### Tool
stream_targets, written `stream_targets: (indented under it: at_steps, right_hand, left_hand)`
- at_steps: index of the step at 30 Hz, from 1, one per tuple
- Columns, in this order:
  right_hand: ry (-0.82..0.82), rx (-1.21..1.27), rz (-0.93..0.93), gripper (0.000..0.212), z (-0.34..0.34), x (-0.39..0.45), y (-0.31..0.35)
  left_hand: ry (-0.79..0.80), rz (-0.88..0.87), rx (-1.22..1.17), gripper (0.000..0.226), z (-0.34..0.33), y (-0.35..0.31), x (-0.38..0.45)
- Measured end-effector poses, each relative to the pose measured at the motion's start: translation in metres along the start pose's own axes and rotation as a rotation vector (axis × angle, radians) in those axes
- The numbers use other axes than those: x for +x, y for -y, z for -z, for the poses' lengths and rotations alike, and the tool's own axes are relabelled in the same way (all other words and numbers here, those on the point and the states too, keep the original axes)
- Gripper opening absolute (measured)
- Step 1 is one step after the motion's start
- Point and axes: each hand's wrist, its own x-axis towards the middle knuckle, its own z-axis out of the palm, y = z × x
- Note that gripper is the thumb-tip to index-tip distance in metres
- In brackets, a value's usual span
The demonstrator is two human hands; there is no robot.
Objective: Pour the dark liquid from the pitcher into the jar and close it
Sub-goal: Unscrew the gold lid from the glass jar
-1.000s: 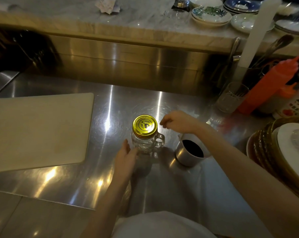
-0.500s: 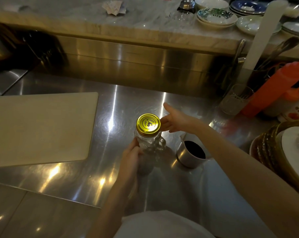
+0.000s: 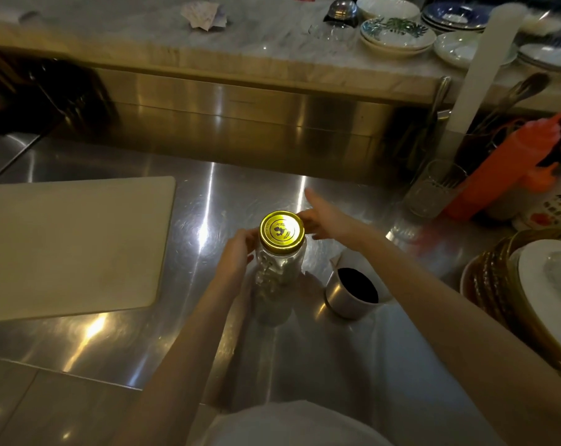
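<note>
A clear glass jar (image 3: 277,275) with a handle and a gold screw lid (image 3: 282,231) is held up off the steel counter, near its middle. My left hand (image 3: 237,252) is wrapped around the jar's left side just under the lid. My right hand (image 3: 327,220) is against the lid's right rim, thumb and fingers on its edge, forefinger stretched out behind. The jar looks empty of dark liquid. A small steel pitcher (image 3: 353,292) holding dark liquid stands on the counter just right of the jar, under my right forearm.
A pale cutting board (image 3: 73,246) lies at the left. At the right edge stand stacked plates (image 3: 530,291), an orange squeeze bottle (image 3: 498,169) and a drinking glass (image 3: 433,191). Bowls and plates (image 3: 398,33) sit on the raised marble ledge behind.
My left hand closed around the jar and lifted it from the counter. My right hand moved left from near the pitcher onto the lid's rim.
</note>
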Motion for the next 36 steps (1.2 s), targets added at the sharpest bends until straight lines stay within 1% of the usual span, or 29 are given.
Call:
stream_targets:
  at_steps: [3, 4, 8, 10, 12, 14, 15, 19, 22, 25, 28, 31, 33, 35, 36]
  right_hand:
    - [-0.028, -0.018, -0.008, 0.079, 0.003, -0.003, 0.001]
    - [-0.040, -0.011, -0.006, 0.081, 0.004, -0.004, 0.000]
    - [-0.060, 0.017, -0.006, 0.084, 0.010, -0.006, -0.011]
    - [-0.084, -0.022, -0.013, 0.082, 0.012, -0.006, -0.019]
    - [-0.098, -0.054, -0.026, 0.080, 0.013, -0.008, -0.024]
    - [-0.081, -0.038, -0.014, 0.078, 0.014, -0.007, -0.025]
    - [-0.061, -0.037, -0.014, 0.078, 0.015, -0.008, -0.024]
    - [-0.003, -0.039, -0.003, 0.080, 0.010, -0.010, -0.015]
    - [0.006, -0.057, 0.018, 0.081, 0.007, -0.011, -0.012]
    - [-0.014, -0.060, 0.031, 0.085, 0.007, -0.009, -0.019]
    - [-0.044, -0.117, 0.004, 0.085, 0.010, -0.013, -0.024]
    - [-0.073, -0.148, -0.004, 0.081, 0.014, -0.017, -0.025]
    - [-0.094, -0.200, -0.003, 0.078, 0.018, -0.019, -0.024]
    - [-0.115, -0.320, 0.023, 0.074, 0.017, -0.024, -0.021]
    - [-0.146, -0.416, 0.064, 0.071, 0.015, -0.028, -0.018]
  left_hand:
    - [0.016, -0.002, -0.031, 0.044, -0.007, -0.005, 0.005]
    - [0.032, 0.002, -0.034, 0.042, -0.009, -0.006, 0.006]
    - [0.109, -0.004, 0.091, 0.046, -0.014, -0.012, 0.009]
    - [0.130, -0.036, 0.137, 0.047, -0.013, -0.012, 0.009]
    - [0.097, -0.091, 0.124, 0.043, -0.005, -0.002, 0.007]
    - [0.031, -0.159, 0.199, 0.046, 0.004, 0.015, 0.001]
    - [0.003, -0.162, 0.238, 0.048, 0.006, 0.023, -0.003]
    - [-0.002, -0.067, 0.119, 0.033, 0.007, 0.042, -0.015]
    - [0.067, 0.017, -0.034, 0.029, 0.002, 0.042, -0.022]
    - [0.141, -0.020, -0.057, 0.025, -0.002, 0.041, -0.023]
    - [0.181, -0.050, 0.012, 0.033, -0.003, 0.036, -0.017]
    - [0.216, -0.093, 0.115, 0.035, -0.005, 0.024, -0.009]
    - [0.256, -0.120, 0.127, 0.034, -0.003, 0.019, -0.005]
    - [0.265, -0.107, 0.132, 0.031, 0.001, 0.019, -0.003]
    - [0.261, -0.083, 0.137, 0.029, 0.003, 0.019, -0.003]
